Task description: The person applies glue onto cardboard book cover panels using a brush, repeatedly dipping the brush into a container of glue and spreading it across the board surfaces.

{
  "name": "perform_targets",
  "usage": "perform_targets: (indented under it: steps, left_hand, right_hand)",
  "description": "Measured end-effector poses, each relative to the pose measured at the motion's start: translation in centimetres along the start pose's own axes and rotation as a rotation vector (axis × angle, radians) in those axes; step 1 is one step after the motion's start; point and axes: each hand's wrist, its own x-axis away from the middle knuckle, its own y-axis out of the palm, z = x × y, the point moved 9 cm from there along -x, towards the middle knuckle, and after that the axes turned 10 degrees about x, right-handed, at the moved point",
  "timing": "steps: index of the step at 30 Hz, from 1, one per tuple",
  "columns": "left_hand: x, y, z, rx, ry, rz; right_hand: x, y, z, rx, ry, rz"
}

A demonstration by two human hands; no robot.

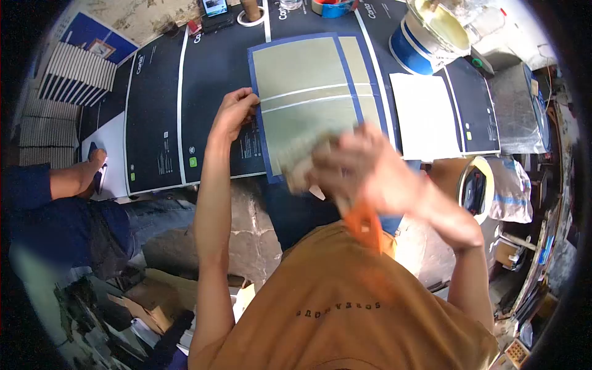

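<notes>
A blue-edged sheet with greyish-green board panels [302, 68] lies on the black table, with narrow pale gaps crossing its middle. Another similar sheet [354, 58] shows from beneath it on the right. With bent fingers, my left hand [235, 111] grips the sheet's left edge. My right hand [376, 166], smeared by motion, is closed around a wide brush with an orange handle [365, 229]. The brush head [302, 169] is over the sheet's near part; blur hides whether it touches. The near panel looks wet and shiny.
A white and blue bucket [410, 46] of pale paste stands at the back right. White sheets [425, 117] lie right of the work. Stacked boards [77, 74] stand at far left, near another person's hand [97, 159]. A phone [214, 9] and tape roll [251, 17] sit at the back.
</notes>
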Motion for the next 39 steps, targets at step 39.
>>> perform_targets:
  steps: [39]
  left_hand:
    - [0.1,0.8,-0.6,0.061,-0.049,0.009]
  right_hand:
    - [13.2,-4.7,22.1,-0.069,1.145,0.69]
